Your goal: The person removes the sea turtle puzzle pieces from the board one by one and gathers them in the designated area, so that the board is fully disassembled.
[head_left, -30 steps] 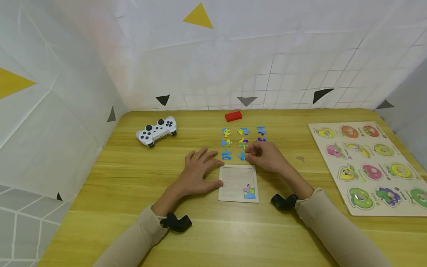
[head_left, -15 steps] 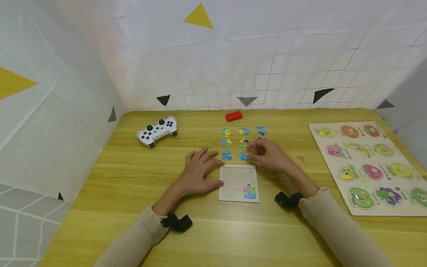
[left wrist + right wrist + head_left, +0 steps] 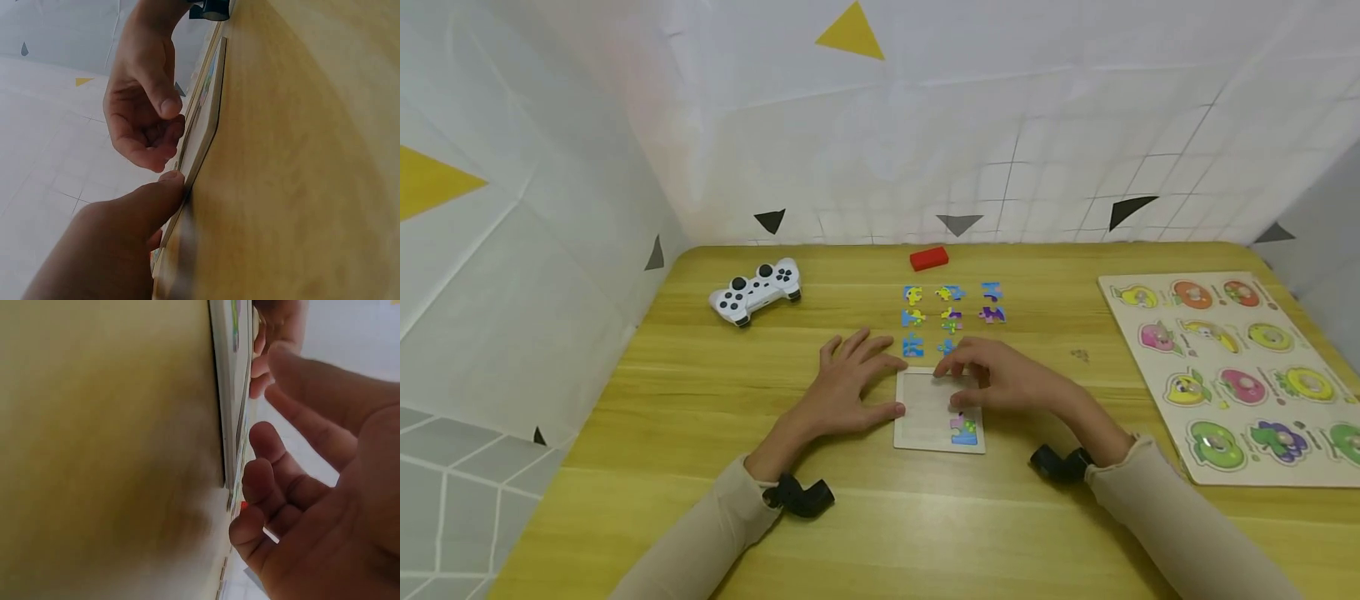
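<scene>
A square wooden puzzle tray [image 3: 922, 445] lies flat on the table. One pink, blue and green jigsaw piece [image 3: 964, 430] sits in its lower right corner. My left hand [image 3: 850, 392] rests at the tray's left edge, fingers spread, thumb and index finger at the rim. Over the tray's upper right hovers my right hand [image 3: 1011, 377], thumb and index finger apart. No piece shows between its fingers in either wrist view. Behind the tray, loose jigsaw pieces [image 3: 913, 345] stand in rows. The nearest middle piece [image 3: 945, 347] is partly hidden by my right hand.
A white game controller [image 3: 756, 291] lies at the back left. A small red block [image 3: 929, 258] is behind the loose pieces. On the right lies a large fruit puzzle board [image 3: 1213, 400]. White sheeting [image 3: 887, 150] closes off the table's back.
My right hand has come from the loose pieces toward me and over the tray, its thumb and index finger spreading apart. The left hand has stayed at the tray's edge.
</scene>
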`<state>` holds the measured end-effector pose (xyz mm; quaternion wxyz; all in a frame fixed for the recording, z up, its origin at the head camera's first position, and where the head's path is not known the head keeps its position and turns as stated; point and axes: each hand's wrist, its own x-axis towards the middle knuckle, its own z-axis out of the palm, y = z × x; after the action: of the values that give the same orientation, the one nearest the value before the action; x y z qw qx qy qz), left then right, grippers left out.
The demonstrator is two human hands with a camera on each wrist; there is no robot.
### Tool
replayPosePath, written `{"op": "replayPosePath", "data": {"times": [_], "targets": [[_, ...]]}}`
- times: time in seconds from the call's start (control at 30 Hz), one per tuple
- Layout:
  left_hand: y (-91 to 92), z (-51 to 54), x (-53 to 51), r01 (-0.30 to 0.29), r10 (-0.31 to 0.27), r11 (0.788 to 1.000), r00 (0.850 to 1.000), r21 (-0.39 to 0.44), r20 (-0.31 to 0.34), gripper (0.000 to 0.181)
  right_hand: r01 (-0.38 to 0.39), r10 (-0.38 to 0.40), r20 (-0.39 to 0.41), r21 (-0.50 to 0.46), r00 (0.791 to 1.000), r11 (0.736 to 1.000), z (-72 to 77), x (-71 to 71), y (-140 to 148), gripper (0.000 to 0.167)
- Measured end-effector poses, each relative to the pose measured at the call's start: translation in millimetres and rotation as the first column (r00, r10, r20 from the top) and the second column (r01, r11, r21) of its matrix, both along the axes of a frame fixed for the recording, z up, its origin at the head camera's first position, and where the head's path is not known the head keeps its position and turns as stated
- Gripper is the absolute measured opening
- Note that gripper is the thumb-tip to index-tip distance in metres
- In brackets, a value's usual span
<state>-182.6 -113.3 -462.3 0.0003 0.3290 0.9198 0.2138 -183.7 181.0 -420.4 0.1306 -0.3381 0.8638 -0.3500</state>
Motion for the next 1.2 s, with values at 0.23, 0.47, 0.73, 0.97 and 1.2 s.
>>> {"op": "replayPosePath", "data": {"times": [0.23, 0.47, 0.73, 0.97, 1.2], "targets": [[0.4, 0.6, -0.2, 0.003, -0.003, 1.000, 1.000, 0.000, -0.004, 0.057, -0.067, 0.071, -0.041, 0.097, 0.997, 0.993, 2.9, 11.7, 1.6, 0.042], [-0.4, 0.8, 0.9, -0.001, 0.001, 1.000, 1.000, 0.003, 0.003, 0.056, -0.151, 0.159, -0.073, 0.103, 0.985, 0.983, 1.2, 17.9, 3.9, 0.041], [0.5, 0.8, -0.1, -0.002, 0.002, 1.000, 1.000, -0.001, -0.007, 0.056, -0.144, 0.148, -0.024, 0.134, 0.989, 0.980, 3.3, 20.6, 5.4, 0.039], [1.0, 1.3, -0.8, 0.002, -0.002, 1.000, 1.000, 0.003, -0.002, 0.057, -0.155, 0.163, -0.046, 0.134, 0.986, 0.979, 4.9, 22.5, 5.2, 0.039], [0.0, 0.4, -0.4, -0.005, 0.005, 1.000, 1.000, 0.001, 0.008, 0.056, -0.179, 0.184, -0.022, 0.128, 0.983, 0.975, 4.7, 23.4, 2.8, 0.038]]}}
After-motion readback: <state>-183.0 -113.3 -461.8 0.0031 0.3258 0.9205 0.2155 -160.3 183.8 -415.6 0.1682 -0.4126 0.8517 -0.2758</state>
